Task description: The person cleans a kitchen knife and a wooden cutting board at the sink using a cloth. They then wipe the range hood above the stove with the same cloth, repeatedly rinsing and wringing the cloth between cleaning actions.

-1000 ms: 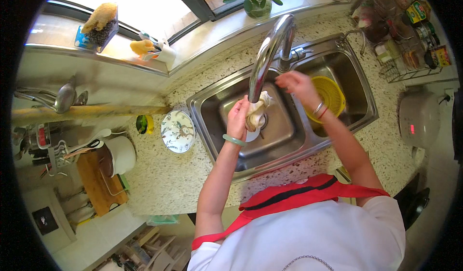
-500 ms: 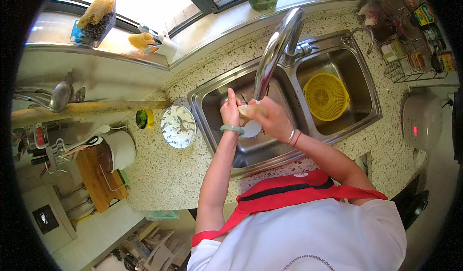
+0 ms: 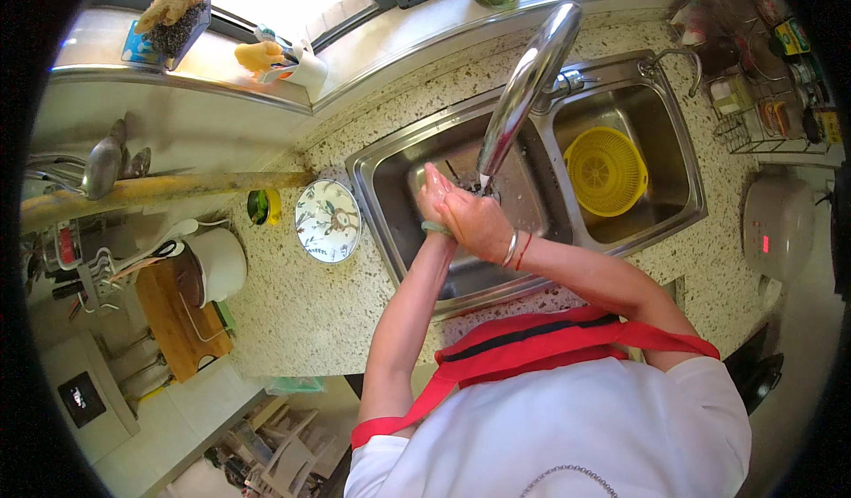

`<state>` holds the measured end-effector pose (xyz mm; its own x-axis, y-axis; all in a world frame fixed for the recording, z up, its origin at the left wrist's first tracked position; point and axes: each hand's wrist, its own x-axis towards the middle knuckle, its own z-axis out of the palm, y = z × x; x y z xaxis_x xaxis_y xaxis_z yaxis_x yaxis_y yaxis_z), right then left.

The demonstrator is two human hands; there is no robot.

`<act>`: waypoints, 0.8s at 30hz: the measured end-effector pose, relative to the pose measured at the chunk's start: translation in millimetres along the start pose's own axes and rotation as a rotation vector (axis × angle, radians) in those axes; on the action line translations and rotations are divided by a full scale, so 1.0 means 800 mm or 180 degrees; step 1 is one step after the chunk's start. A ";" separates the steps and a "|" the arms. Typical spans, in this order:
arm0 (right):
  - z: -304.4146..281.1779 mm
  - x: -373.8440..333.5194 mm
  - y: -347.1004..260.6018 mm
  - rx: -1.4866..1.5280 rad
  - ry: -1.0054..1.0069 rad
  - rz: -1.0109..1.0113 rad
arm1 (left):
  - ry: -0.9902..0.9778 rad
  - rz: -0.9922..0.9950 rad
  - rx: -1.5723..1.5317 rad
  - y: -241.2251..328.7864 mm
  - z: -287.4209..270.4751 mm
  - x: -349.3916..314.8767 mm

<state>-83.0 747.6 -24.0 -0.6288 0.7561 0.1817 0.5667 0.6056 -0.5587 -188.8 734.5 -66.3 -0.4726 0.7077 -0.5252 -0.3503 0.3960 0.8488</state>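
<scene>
Both my hands are together over the left basin of the steel sink point(image 3: 386, 219), beside the mouth of the tall chrome faucet point(image 3: 527, 90). My left hand point(image 3: 432, 190) is wet, its fingers stretched out, with a pale green bangle point(image 3: 435, 228) at the wrist. My right hand point(image 3: 480, 225) lies across the left palm and wrist, its fingers wrapped against them and partly hidden. It wears a silver bracelet point(image 3: 511, 248) and a red cord point(image 3: 524, 252). No object shows between the hands. Behind them, thin dark items point(image 3: 454, 172) in the basin are hard to make out.
A yellow colander point(image 3: 607, 172) sits in the right basin. Left of the sink stand a plate with a deer pattern point(image 3: 328, 221) and a small yellow cup point(image 3: 273, 206). A white pot point(image 3: 220, 266) is farther left. A wire rack point(image 3: 753, 130) with jars stands at the right.
My right hand has moved down from the left fingers onto the left palm and wrist. A pale round shape beneath the hands no longer shows. The view has shifted slightly.
</scene>
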 end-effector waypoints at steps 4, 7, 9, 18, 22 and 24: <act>0.034 0.006 0.055 0.0854 0.0211 0.0399 | 0.0259 -0.0234 -0.0427 -0.012 0.014 -0.022; 0.049 0.005 0.092 0.1375 0.0142 0.0833 | -0.0322 -0.0522 -0.0829 0.007 0.019 -0.045; 0.043 0.010 0.104 0.2996 -0.0224 0.1926 | -0.0640 -0.0381 -0.1102 -0.003 -0.003 -0.027; -0.035 -0.024 0.070 0.3862 -0.0964 0.2039 | -0.0833 -0.0482 -0.0106 -0.002 -0.031 -0.011; -0.009 -0.037 0.008 0.1223 0.0752 -0.0377 | -0.0731 0.0101 0.0418 -0.034 -0.025 0.003; -0.002 -0.022 -0.007 0.0142 0.0526 -0.0290 | -0.0435 0.0026 0.0544 -0.036 -0.011 -0.001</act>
<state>-74.2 730.9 -22.9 -0.5783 0.7313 0.3617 0.4848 0.6646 -0.5685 -185.8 717.5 -90.9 -0.3567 0.7794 -0.5151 -0.1994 0.4751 0.8570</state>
